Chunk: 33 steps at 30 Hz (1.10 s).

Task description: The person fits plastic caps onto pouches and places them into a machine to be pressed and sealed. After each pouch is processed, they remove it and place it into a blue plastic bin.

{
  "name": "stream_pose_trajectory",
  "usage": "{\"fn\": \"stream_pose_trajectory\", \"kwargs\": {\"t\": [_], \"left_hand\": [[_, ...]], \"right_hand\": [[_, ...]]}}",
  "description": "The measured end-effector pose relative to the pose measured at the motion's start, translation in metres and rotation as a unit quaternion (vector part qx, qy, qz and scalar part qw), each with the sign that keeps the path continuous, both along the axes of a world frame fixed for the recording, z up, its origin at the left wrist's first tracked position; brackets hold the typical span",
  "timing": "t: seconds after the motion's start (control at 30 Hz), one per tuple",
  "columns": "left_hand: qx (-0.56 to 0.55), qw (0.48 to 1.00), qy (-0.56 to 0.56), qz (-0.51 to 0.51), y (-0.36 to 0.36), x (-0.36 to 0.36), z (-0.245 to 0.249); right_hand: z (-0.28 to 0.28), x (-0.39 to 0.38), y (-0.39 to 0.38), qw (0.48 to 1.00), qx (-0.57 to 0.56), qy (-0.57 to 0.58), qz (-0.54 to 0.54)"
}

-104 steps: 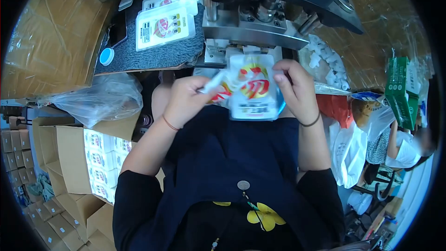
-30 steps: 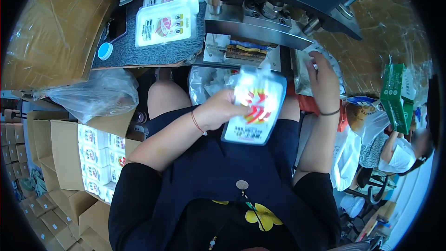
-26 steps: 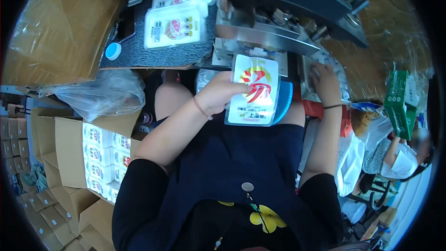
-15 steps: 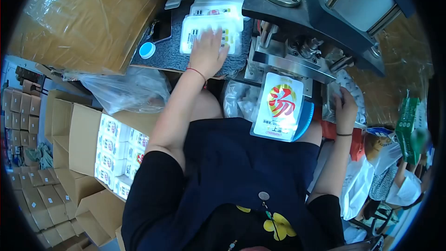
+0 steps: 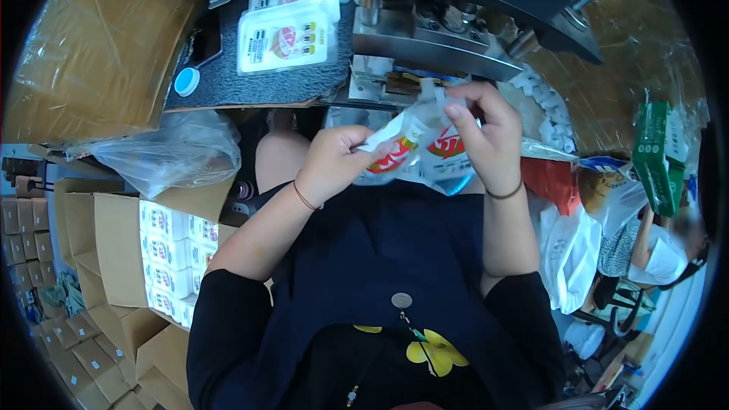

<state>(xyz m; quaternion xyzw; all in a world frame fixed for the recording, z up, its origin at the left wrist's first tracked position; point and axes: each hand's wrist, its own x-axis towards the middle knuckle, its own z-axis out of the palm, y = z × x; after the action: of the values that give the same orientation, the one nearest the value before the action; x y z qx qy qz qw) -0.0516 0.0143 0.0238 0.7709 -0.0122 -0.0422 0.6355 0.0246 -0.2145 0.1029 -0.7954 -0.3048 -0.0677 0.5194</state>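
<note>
Between my hands, above my lap and in front of the metal press (image 5: 448, 38), is a printed clear plastic pouch (image 5: 393, 158) with a red and yellow logo. My left hand (image 5: 339, 158) pinches its left edge. My right hand (image 5: 487, 133) holds the right side near the pouch's narrow top, beside a second red logo (image 5: 446, 143). Whether this is one opened pouch or two, I cannot tell. A stack of flat printed pouches (image 5: 287, 36) lies on the grey mat (image 5: 250, 91) at the upper left.
A blue cap (image 5: 187, 81) and a phone (image 5: 207, 44) lie on the mat. An open carton (image 5: 118, 247) of packed white pouches stands at the left. Plastic bags (image 5: 571, 250) hang at the right. Another person (image 5: 657, 247) sits at the far right.
My left hand has come from the pouch stack to my lap. My right hand has moved in from the right. Both now hold printed plastic. The view has shifted.
</note>
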Motion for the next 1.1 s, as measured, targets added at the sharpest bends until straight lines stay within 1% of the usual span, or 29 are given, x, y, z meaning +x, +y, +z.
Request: {"fn": "stream_pose_trajectory", "kwargs": {"t": [0.03,0.07,0.1,0.13,0.17,0.2,0.23,0.27,0.33,0.37,0.47,0.5,0.6,0.63,0.67,0.7,0.73,0.77,0.83,0.93,0.97,1.0,1.03,1.07,1.1], "left_hand": [[-0.004,0.999,0.024,-0.021,-0.007,-0.001,0.001],[-0.058,0.997,0.044,-0.027,-0.017,-0.003,0.006],[-0.123,0.989,0.074,-0.046,-0.024,-0.005,0.009],[-0.186,0.975,0.104,-0.064,-0.029,-0.007,0.011],[-0.191,0.973,0.097,-0.083,-0.034,-0.009,0.004],[-0.204,0.966,0.121,-0.099,-0.039,-0.01,0.003],[-0.194,0.968,0.114,-0.108,-0.043,-0.01,0.003],[-0.184,0.97,0.108,-0.117,-0.046,-0.011,0.004],[-0.125,0.973,0.13,-0.147,-0.047,-0.009,-0.003],[-0.092,0.972,0.138,-0.164,-0.047,-0.006,-0.005],[-0.27,0.934,0.187,-0.143,-0.058,-0.01,0.017],[-0.276,0.924,0.21,-0.158,-0.058,-0.009,0.017],[-0.3,0.906,0.222,-0.199,-0.062,-0.009,0.011],[-0.324,0.892,0.246,-0.197,-0.062,-0.009,0.011],[-0.327,0.894,0.237,-0.196,-0.06,-0.008,0.008],[-0.329,0.895,0.228,-0.195,-0.057,-0.006,0.002],[-0.332,0.897,0.219,-0.193,-0.054,-0.003,-0.002],[-0.347,0.901,0.217,-0.143,-0.049,0.003,-0.004],[-0.359,0.902,0.214,-0.11,-0.035,0.022,-0.001],[-0.375,0.893,0.231,-0.088,-0.022,0.041,0.005],[-0.382,0.89,0.235,-0.085,-0.023,0.043,0.005],[-0.388,0.886,0.238,-0.082,-0.023,0.045,0.004],[-0.381,0.891,0.231,-0.088,-0.022,0.046,-0.003],[-0.244,0.956,0.161,-0.016,-0.014,0.051,-0.007],[-0.097,0.99,0.085,0.057,-0.002,0.059,-0.009]], "right_hand": [[0.002,0.003,0.005,1.0,0.006,-0.02,0.011],[0.004,0.006,0.007,0.999,0.012,-0.042,0.022],[0.005,0.006,0.004,0.993,-0.061,-0.101,0.01],[0.006,0.007,-0.002,0.991,-0.084,-0.106,0.009],[0.007,0.011,-0.013,0.988,-0.106,-0.111,0.012],[0.006,0.014,-0.02,0.985,-0.129,-0.114,0.018],[0.004,0.009,-0.024,0.998,-0.055,-0.011,-0.011],[0.005,0.008,-0.026,0.999,-0.048,0.007,-0.02],[0.014,0.003,-0.031,0.997,-0.031,0.045,-0.047],[0.013,0.004,-0.032,0.997,-0.064,0.046,-0.01],[0.011,0.01,-0.045,0.981,-0.186,-0.06,-0.005],[0.013,0.015,-0.05,0.976,-0.205,-0.066,0.028],[0.02,0.012,-0.052,0.977,-0.179,0.059,0.099],[0.021,0.015,-0.057,0.976,-0.181,0.059,0.102],[0.018,0.022,-0.065,0.973,-0.229,-0.001,0.026],[0.011,0.033,-0.075,0.959,-0.273,-0.06,-0.049],[0.002,0.045,-0.086,0.933,-0.315,-0.118,-0.124],[-0.01,0.06,-0.101,0.904,-0.372,-0.146,-0.151],[-0.033,0.082,-0.121,0.83,-0.48,-0.199,-0.202],[-0.056,0.089,-0.117,0.878,-0.414,-0.15,-0.188],[-0.059,0.091,-0.119,0.893,-0.397,-0.137,-0.16],[-0.058,0.09,-0.12,0.901,-0.392,-0.1,-0.158],[-0.057,0.089,-0.12,0.907,-0.385,-0.064,-0.156],[-0.056,0.088,-0.119,0.913,-0.377,-0.027,-0.154],[-0.056,0.087,-0.117,0.905,-0.388,-0.013,-0.173]]}}
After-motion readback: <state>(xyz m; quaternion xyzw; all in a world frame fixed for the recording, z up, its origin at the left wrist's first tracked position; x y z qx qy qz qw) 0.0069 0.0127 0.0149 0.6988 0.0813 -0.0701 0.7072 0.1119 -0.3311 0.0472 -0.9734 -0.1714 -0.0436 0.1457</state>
